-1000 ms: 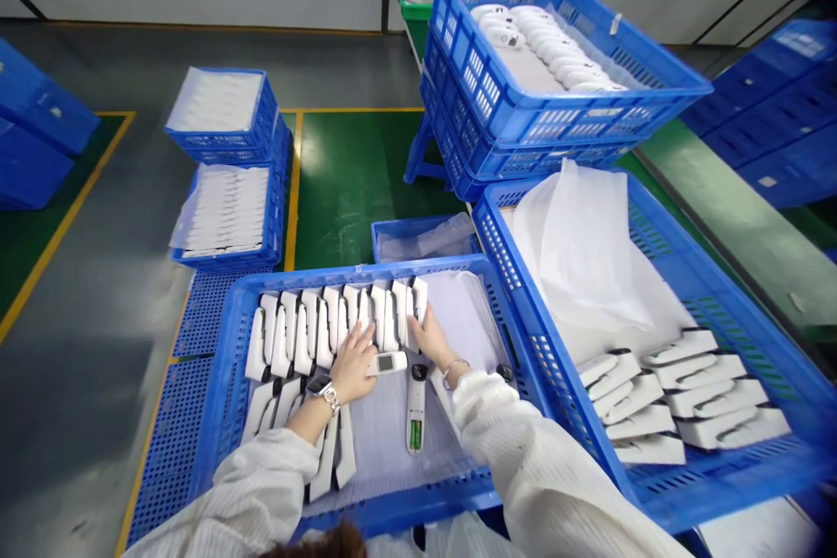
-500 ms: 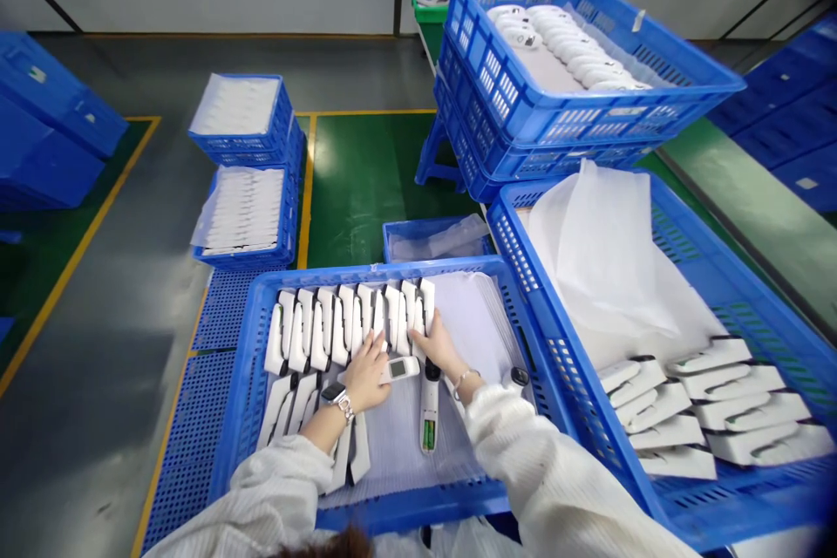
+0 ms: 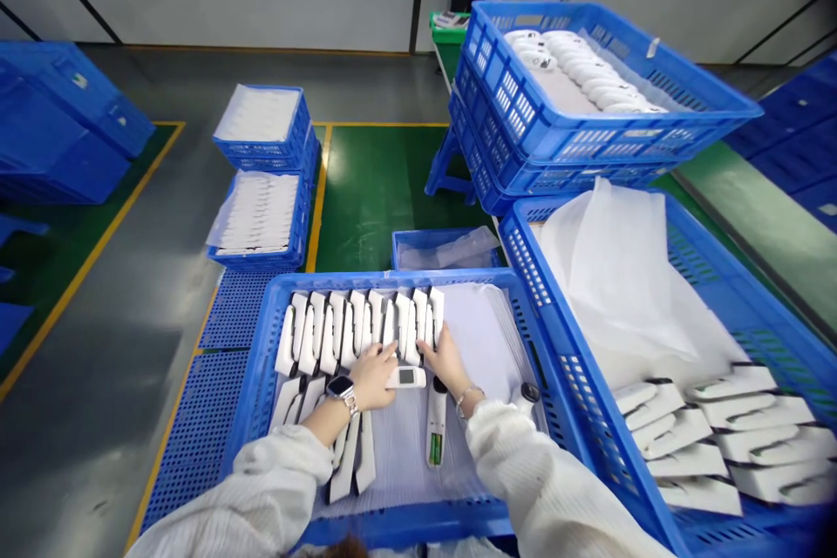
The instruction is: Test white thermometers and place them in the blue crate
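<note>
Right now the person's left hand (image 3: 375, 378), with a dark square-faced watch on a pale metal band (image 3: 341, 386) at the wrist, has its grip on a white handheld device with a small grey screen (image 3: 411, 377). That device lies crosswise, its screen end sticking out to the right of the hand, over the large blue plastic crate (image 3: 392, 281) in front of the person. The fingertips of the same hand rest on the lower ends of a tight row of white, dark-ended handheld pieces (image 3: 349, 338) along the far side of the crate.

The right hand (image 3: 451, 364), a thin bracelet (image 3: 468, 401) above it, is at the right end of that row, thumb and fingers set narrowly about the last pieces; I cannot tell whether its grip is closed on one.

Just below the screened device, a white handheld unit with green batteries showing (image 3: 435, 434) lies lengthwise on the pale sheets (image 3: 484, 314). Another white unit with a round black end (image 3: 527, 397) peeks out beyond the right sleeve. More white pieces (image 3: 366, 456) lie below the left hand, partly hidden by the arm. A second blue crate (image 3: 516, 235) stands to the right, holding a loose white sheet (image 3: 615, 270) and stacked white pieces (image 3: 751, 436).
</note>
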### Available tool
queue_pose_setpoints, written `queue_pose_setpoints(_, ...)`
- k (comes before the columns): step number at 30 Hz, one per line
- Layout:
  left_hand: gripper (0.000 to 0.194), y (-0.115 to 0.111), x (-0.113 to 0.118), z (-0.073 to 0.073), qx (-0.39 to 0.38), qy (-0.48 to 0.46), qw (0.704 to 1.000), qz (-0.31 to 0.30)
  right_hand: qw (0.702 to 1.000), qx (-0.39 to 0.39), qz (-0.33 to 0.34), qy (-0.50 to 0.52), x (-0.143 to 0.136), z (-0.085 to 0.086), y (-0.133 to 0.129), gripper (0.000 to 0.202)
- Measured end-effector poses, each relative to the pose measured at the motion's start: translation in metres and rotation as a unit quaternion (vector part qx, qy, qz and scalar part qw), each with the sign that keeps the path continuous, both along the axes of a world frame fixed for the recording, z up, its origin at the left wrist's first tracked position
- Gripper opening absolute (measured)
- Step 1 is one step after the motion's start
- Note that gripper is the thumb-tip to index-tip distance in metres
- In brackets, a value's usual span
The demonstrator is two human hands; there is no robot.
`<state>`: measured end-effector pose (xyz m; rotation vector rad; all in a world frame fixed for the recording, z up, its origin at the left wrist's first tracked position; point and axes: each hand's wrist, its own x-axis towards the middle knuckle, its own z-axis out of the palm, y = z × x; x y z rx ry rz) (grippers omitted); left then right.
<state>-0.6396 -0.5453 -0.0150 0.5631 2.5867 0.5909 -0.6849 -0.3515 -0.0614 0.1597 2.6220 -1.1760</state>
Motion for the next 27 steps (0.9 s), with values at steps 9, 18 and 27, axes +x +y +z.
queue_pose_setpoints(9, 0.041, 0.008, 0.026, 0.000, -0.006, 0.004, 0.999, 0.033, 0.998, -0.001, 0.064, -0.012, 0.004, -0.001, 0.000, 0.069)
queue_pose_setpoints(18, 0.038, 0.006, 0.027, -0.010, -0.009, 0.038, 0.991, 0.125, 0.988, 0.121, 0.074, -0.068, -0.017, 0.009, -0.007, 0.055)
queue_pose_setpoints(27, 0.033, -0.007, 0.047, -0.014, 0.051, 0.033, 0.981, 0.184, 0.962, 0.217, 0.138, -0.089, -0.028, 0.020, -0.023, 0.059)
